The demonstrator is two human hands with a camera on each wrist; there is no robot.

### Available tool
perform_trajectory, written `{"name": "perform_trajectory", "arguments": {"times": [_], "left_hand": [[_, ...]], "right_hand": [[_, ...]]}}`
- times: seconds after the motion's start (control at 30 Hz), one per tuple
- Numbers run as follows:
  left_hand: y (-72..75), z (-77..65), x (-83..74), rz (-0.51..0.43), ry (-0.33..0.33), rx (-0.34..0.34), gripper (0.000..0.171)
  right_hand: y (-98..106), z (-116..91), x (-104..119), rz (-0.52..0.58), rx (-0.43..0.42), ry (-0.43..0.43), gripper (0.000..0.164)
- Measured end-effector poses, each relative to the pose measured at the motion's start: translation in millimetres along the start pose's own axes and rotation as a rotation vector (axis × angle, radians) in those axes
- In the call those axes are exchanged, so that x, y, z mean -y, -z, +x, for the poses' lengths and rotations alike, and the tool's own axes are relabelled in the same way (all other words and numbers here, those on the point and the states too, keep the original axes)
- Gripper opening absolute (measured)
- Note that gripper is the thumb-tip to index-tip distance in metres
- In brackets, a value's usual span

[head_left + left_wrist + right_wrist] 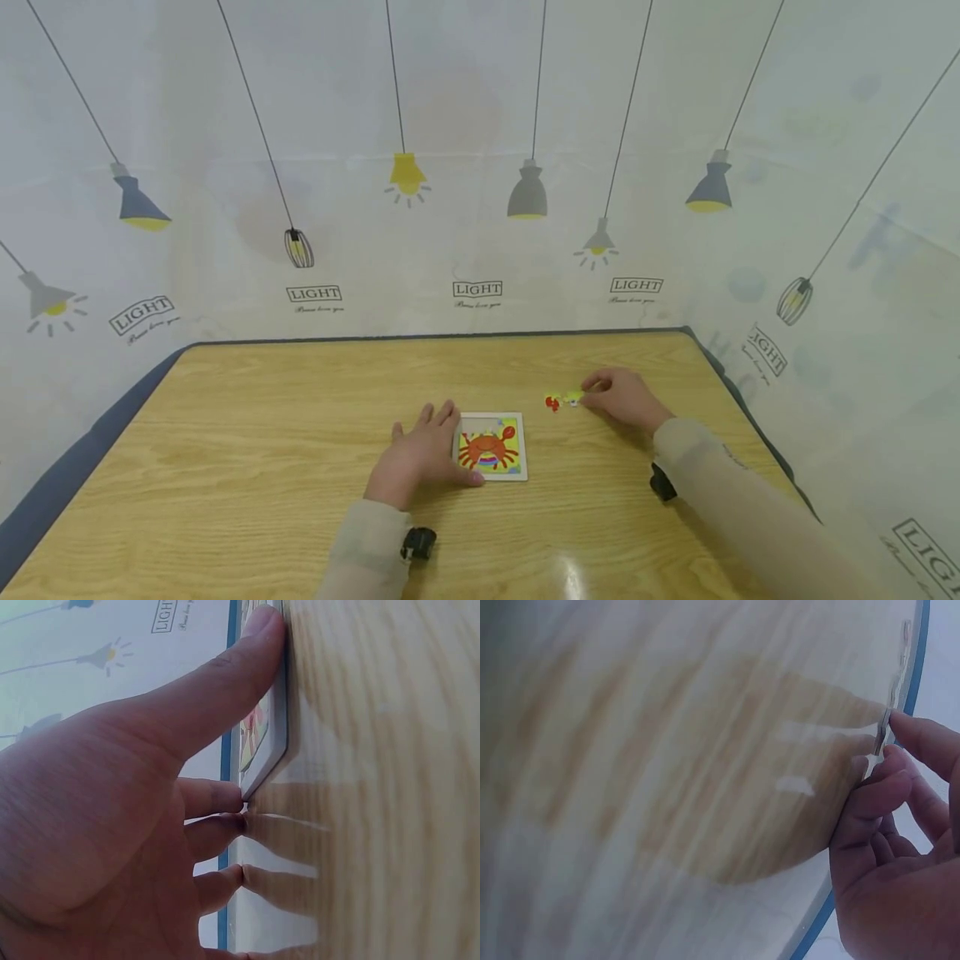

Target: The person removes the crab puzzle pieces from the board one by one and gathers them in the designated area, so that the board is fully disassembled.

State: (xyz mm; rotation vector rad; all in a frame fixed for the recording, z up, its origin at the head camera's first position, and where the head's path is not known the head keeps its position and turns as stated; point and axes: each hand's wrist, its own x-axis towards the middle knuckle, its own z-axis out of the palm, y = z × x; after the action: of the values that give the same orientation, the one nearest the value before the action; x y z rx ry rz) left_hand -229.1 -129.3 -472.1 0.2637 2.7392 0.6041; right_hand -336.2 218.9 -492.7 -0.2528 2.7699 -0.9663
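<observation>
A small puzzle board (524, 450) with a pale frame and a red crab picture lies flat on the table. Spread across its left side is my left hand (427, 450), the thumb on the near edge of the frame and the straight fingers about the left edge. In the left wrist view the other fingertips touch the tabletop. Farther back and to the right, my right hand (624, 398) pinches a yellow-green puzzle piece (574, 399) at its right end. A red and yellow puzzle piece (552, 403) lies just left of it. Edge-on, the pieces look thin in the right wrist view.
The wooden table (247, 433) extends around the board, with a dark edge along the back. Behind it hangs a pale curtain (465, 100) printed with lamps. Each wrist wears a black strapped device (418, 544).
</observation>
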Motion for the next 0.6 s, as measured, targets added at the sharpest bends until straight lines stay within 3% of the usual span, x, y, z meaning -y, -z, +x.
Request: {"name": "perform_trajectory", "arguments": {"times": [0.37, 0.6], "left_hand": [[-2.6, 2.6, 0.2, -0.017, 0.012, 0.008, 0.12], [-3.3, 3.4, 1.4, -0.016, 0.012, 0.007, 0.12]], "right_hand": [[6, -4, 3, 0.028, 0.001, -0.029, 0.034], [21, 0, 22, 0.077, -0.002, -0.004, 0.037]]}}
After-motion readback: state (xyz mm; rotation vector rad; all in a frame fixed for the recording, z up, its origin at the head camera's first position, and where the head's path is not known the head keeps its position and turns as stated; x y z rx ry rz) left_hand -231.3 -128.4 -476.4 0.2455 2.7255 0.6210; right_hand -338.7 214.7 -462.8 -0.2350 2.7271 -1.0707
